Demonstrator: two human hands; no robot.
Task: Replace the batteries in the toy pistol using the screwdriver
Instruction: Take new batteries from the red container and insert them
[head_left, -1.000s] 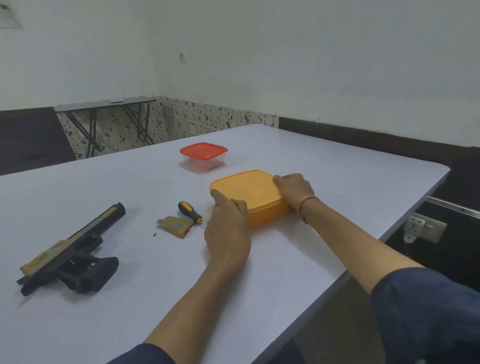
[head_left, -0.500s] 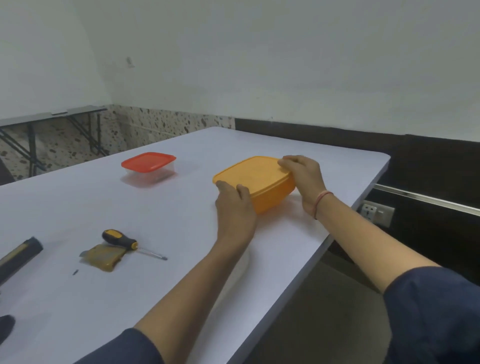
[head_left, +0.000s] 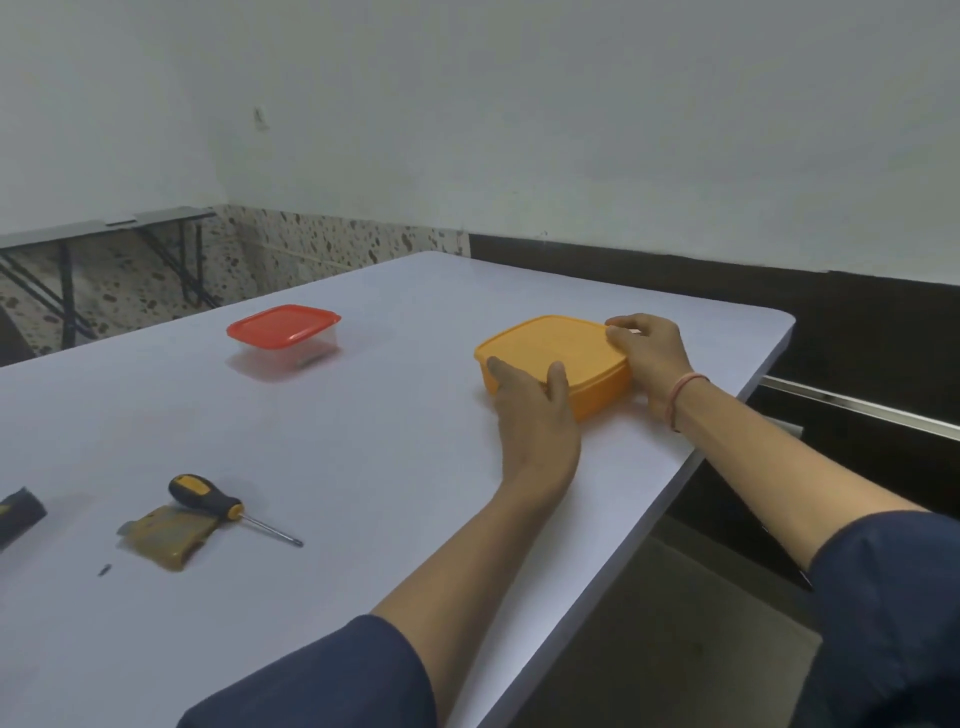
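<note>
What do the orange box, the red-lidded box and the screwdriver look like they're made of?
The orange box is probably plastic: opaque and matte, with soft moulded rounded corners. The red-lidded box is likely plastic too; its lid is smooth red and its base is see-through. The screwdriver has a handle that looks like black and yellow rubber or plastic, and its thin shaft shines like bare metal.

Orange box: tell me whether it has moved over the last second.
Yes. The orange box has slid right, away from the screwdriver and the red-lidded container, toward the right edge of the table.
</note>
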